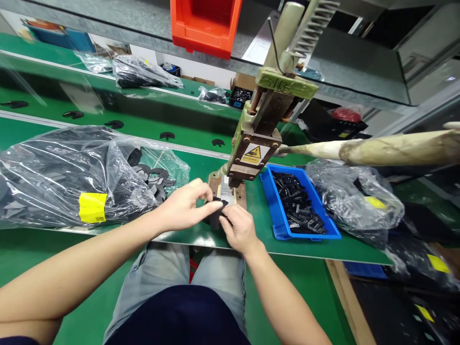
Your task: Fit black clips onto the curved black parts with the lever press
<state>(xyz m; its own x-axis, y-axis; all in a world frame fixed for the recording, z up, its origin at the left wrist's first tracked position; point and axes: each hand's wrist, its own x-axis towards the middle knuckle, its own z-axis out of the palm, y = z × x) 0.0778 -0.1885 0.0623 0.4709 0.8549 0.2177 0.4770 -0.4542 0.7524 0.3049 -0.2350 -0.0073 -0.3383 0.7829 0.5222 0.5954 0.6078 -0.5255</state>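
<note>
My left hand [187, 206] and my right hand [239, 230] meet in front of a small hand press [257, 143], both pinched on the same small black part [216, 216]. The part is held just above the green bench edge, near the press base plate [227, 191]. The fingers hide most of the part. The press lever [377, 148] sticks out to the right, untouched.
A blue tray [276, 215] of small black pieces sits right of the press. A large clear bag [72, 177] of black parts with a yellow label lies at left, another bag [354, 201] at right. Behind runs a green conveyor [143, 124] carrying black pieces. An orange bin [204, 24] hangs overhead.
</note>
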